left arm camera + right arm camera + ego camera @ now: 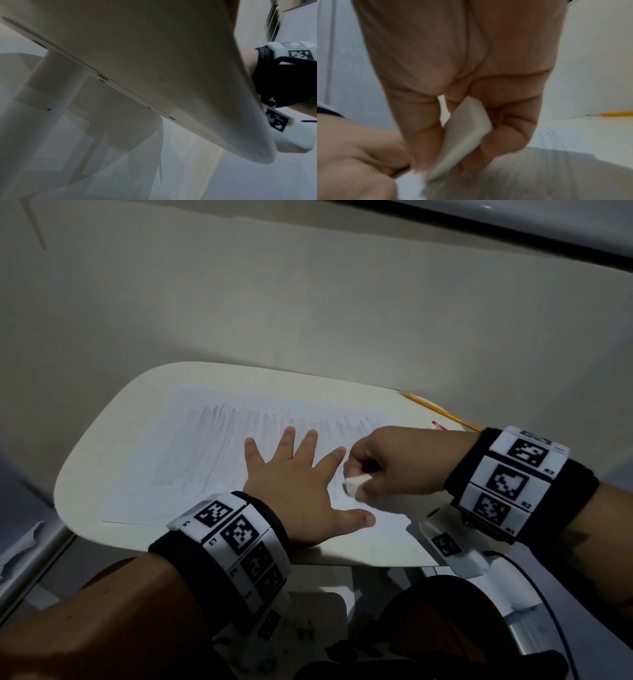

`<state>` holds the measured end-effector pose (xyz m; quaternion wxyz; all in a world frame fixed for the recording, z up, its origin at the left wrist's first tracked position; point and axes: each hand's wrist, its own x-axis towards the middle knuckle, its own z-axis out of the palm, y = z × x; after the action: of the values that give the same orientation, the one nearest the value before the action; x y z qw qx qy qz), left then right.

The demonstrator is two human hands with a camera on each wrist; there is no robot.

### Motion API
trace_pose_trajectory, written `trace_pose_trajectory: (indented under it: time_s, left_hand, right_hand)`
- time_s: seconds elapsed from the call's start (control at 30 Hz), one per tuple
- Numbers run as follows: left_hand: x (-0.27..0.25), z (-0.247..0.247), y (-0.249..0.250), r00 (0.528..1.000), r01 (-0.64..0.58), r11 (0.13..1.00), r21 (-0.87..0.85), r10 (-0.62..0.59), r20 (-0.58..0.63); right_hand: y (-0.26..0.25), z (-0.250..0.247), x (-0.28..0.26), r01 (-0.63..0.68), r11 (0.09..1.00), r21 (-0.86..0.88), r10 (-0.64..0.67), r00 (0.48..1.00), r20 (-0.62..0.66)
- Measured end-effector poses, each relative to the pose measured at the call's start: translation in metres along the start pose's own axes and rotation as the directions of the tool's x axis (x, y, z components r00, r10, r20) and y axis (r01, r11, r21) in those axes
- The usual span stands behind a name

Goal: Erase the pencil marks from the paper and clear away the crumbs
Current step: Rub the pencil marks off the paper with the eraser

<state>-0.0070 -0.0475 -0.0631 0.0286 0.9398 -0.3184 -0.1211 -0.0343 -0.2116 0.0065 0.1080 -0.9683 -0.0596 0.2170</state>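
The head camera looks down from above at the small rounded cream table (102, 474), with both hands near 6 o'clock. The left wrist camera sits low, under the table edge, and looks up at its pale underside (154, 54). The right wrist camera is very close behind the fingers; it and the head view both show the thin yellow pencil (616, 114) (442, 412) near 3 o'clock and 1 o'clock.

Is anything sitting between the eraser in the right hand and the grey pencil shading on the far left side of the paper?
Yes. The left hand lies flat and spread on the paper, directly left of the eraser pinched in the right hand. The pencil shading lies beyond those fingers.
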Motion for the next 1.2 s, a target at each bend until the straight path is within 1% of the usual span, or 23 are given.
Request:
trace_pose_trajectory:
  time_s: [0.03,0.07,0.1,0.2,0.27,0.3,0.4,0.43,0.47,0.57,0.6,0.63,0.67,0.77,0.8,0.83,0.87,0.97,1.0,1.03,1.1,1.17,1.2]
  left_hand:
    - [0.000,0.000,0.000,1.000,0.001,1.000,-0.001,-0.001,0.002]
    - [0.000,-0.001,0.000,1.000,0.001,1.000,-0.001,-0.001,0.003]
    - [0.000,-0.001,0.000,1.000,0.002,1.000,0.001,-0.002,0.004]
    - [0.000,-0.001,0.001,1.000,0.005,1.000,0.009,-0.005,0.009]
    - [0.000,-0.001,0.001,1.000,0.007,1.000,0.009,-0.007,0.010]
    - [0.000,-0.001,0.001,1.000,0.008,1.000,0.009,-0.008,0.011]
    - [0.000,-0.001,0.001,1.000,0.007,1.000,0.009,-0.007,0.014]
    - [0.000,-0.001,0.001,1.000,0.006,1.000,0.010,-0.006,0.013]
    - [0.000,-0.001,0.000,1.000,0.006,1.000,0.010,-0.006,0.011]
    - [0.000,0.000,0.000,1.000,0.005,1.000,0.012,-0.005,0.004]
    - [0.000,0.000,0.000,1.000,0.005,1.000,0.010,-0.005,0.001]
    - [0.000,0.000,0.000,1.000,0.004,1.000,0.007,-0.004,-0.001]
    - [0.000,0.000,0.000,1.000,0.003,1.000,0.004,-0.003,-0.003]
    - [0.001,0.001,0.000,1.000,-0.001,1.000,0.006,0.001,-0.002]
    - [0.001,0.001,0.000,1.000,-0.002,1.000,0.007,0.002,-0.004]
    - [0.001,0.001,0.000,1.000,-0.003,1.000,0.007,0.003,-0.007]
    - [0.000,0.002,0.000,1.000,-0.004,1.000,0.008,0.005,-0.012]
    - [-0.001,0.002,-0.001,1.000,-0.003,1.000,0.016,0.004,-0.024]
    - [-0.001,0.002,0.000,1.000,-0.002,1.000,0.016,0.002,-0.025]
    - [-0.001,0.002,0.000,1.000,-0.002,1.000,0.015,0.002,-0.026]
    - [-0.002,0.002,0.000,1.000,-0.002,1.000,0.009,0.002,-0.028]
    - [-0.002,0.002,0.000,1.000,0.000,1.000,0.003,0.000,-0.025]
    - [-0.001,0.002,0.000,1.000,0.002,1.000,0.003,-0.002,-0.023]
  right_hand:
    - [0.000,-0.001,-0.002,0.009,1.000,0.020,-0.010,0.999,0.052]
    - [0.000,-0.001,-0.003,0.009,0.999,0.031,-0.011,0.997,0.071]
    - [0.000,-0.002,-0.002,0.000,1.000,0.026,-0.001,0.999,0.054]
    - [0.005,-0.002,0.006,-0.062,0.997,-0.036,0.058,0.993,-0.099]
    - [0.007,-0.002,0.007,-0.074,0.996,-0.045,0.067,0.988,-0.137]
    - [0.007,-0.002,0.006,-0.062,0.997,-0.040,0.058,0.992,-0.111]
    - [0.004,-0.002,-0.001,-0.015,1.000,0.001,0.015,0.998,0.055]
    - [0.004,-0.002,-0.003,-0.006,1.000,0.012,0.005,0.996,0.084]
    - [0.003,-0.002,-0.002,-0.006,1.000,0.015,0.005,0.997,0.077]
    - [0.003,-0.004,0.005,-0.050,0.999,-0.017,0.049,0.996,-0.073]
    - [0.002,-0.004,0.006,-0.060,0.998,-0.025,0.057,0.992,-0.111]
    - [0.002,-0.003,0.005,-0.060,0.998,-0.033,0.056,0.991,-0.122]
    - [0.001,-0.002,0.004,-0.049,0.998,-0.038,0.045,0.994,-0.102]
    - [-0.002,-0.001,-0.004,0.008,1.000,-0.011,-0.007,0.998,0.058]
    - [-0.002,-0.001,-0.005,0.015,1.000,0.000,-0.015,0.997,0.081]
    - [-0.002,-0.001,-0.003,0.011,1.000,0.006,-0.011,0.998,0.070]
    - [-0.001,-0.001,0.000,-0.004,1.000,0.001,0.003,1.000,0.029]
    - [0.002,-0.002,0.010,-0.066,0.995,-0.074,0.054,0.987,-0.153]
    - [0.002,-0.002,0.011,-0.076,0.993,-0.087,0.060,0.982,-0.178]
    - [0.002,-0.002,0.010,-0.075,0.994,-0.079,0.061,0.984,-0.167]
    - [0.001,-0.003,0.005,-0.035,0.999,-0.035,0.033,0.998,-0.056]
    - [-0.002,-0.004,0.001,-0.001,1.000,-0.001,0.001,0.998,0.068]
    - [-0.002,-0.005,0.002,0.000,1.000,0.007,-0.001,0.997,0.079]
